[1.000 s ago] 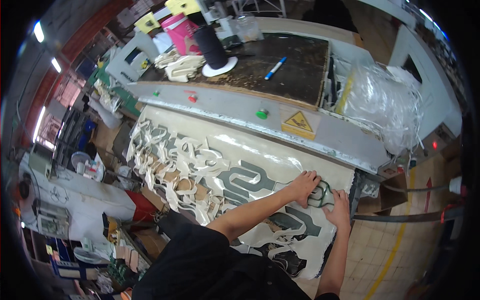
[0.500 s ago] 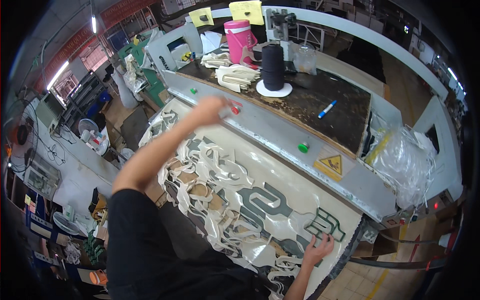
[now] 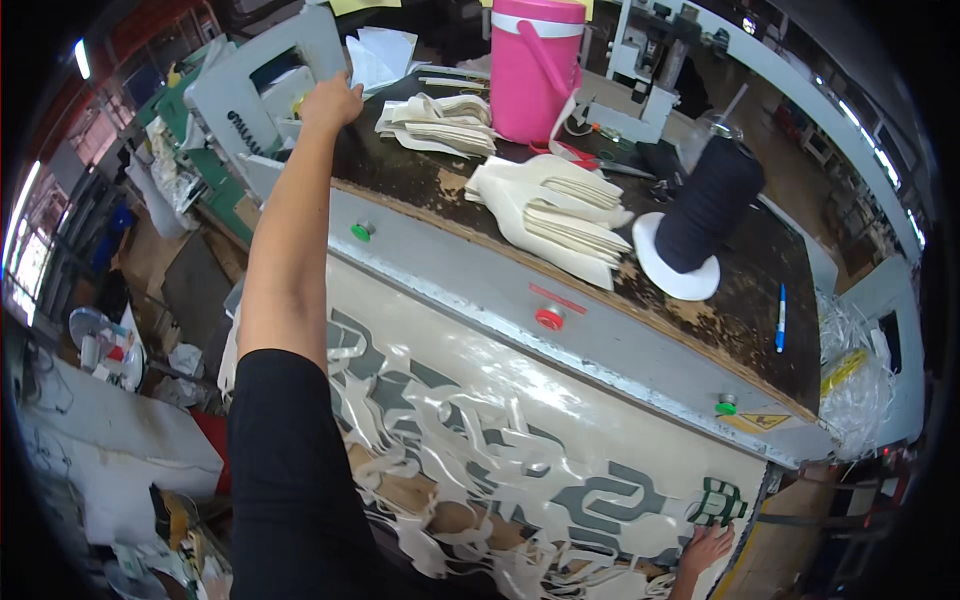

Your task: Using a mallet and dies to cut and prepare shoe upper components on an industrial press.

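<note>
At the press top, left grip [image 3: 330, 103] open on grey housing [image 3: 262, 75], right grip [image 3: 706, 548] flat on cut sheet [image 3: 520, 440]

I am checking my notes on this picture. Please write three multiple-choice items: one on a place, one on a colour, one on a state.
1. Where does the right hand rest?
A. on the cut sheet
B. on the dark spool
C. on the blue pen

2. What colour is the jug?
A. green
B. pink
C. white

3. How is the left hand?
A. closed on scissors
B. reaching far, holding nothing
C. out of view

Answers: 1 A, palm lies on the sheet's lower corner; 2 B, its body is pink; 3 B, arm stretched, fingers empty.
</note>
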A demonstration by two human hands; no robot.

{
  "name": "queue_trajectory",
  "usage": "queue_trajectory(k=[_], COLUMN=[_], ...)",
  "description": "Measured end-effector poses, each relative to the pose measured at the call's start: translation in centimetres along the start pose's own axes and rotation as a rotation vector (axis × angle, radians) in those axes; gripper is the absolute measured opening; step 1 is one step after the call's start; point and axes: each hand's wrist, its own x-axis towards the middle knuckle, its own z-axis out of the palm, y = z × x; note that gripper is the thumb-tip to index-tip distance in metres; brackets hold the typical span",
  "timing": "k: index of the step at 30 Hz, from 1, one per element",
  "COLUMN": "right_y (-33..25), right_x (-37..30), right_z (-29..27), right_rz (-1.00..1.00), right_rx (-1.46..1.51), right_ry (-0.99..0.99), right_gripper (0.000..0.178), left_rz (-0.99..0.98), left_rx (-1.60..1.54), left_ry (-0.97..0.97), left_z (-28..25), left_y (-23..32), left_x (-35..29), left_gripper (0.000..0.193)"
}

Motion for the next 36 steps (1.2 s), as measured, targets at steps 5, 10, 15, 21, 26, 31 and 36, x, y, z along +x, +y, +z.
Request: queue_trajectory(k=[5, 10, 15, 21, 26, 31, 36], right_y=[-4.6, -5.8, -7.0, -4.8, -3.5, -1.7, 2.6], right_x=[1.0, 1.0, 1.5, 0.9, 0.3, -2.6, 2.9], right_z=[-3.8, -4.8, -4.4, -2.7, -0.3, -1.6, 0.6], right_rz=[0.194, 0.283, 0.329, 0.311, 0.264, 0.225, -0.089], right_rx=[-0.122, -0.155, -0.185, -0.108, -0.096, 0.098, 0.259], right_ry=[-0.377, -0.490, -0.544, -0.483, -0.445, -0.225, -0.132], right_gripper=[0.053, 0.064, 0.070, 0.071, 0.072, 0.062, 0.030], left_rz=[-0.071, -0.089, 0.089, 0.333, -0.179, -0.378, -0.294], left_rx=[-0.043, -0.266, -0.719, -0.670, -1.417, -1.362, -1.308], left_ry=[-0.172, -0.208, 0.065, 0.336, -0.411, -0.374, -0.337], left_z=[4.7, 1.7, -8.9, -23.6, -22.6, -14.4, -15.1], left_y=[-4.6, -4.4, -10.4, -15.3, -18.9, -10.5, -7.3], left_x=[6.4, 12.0, 14.8, 0.9, -7.5, -20.2, -37.3], left_gripper=[0.047, 0.033, 0.026, 0.034, 0.057, 0.039, 0.040])
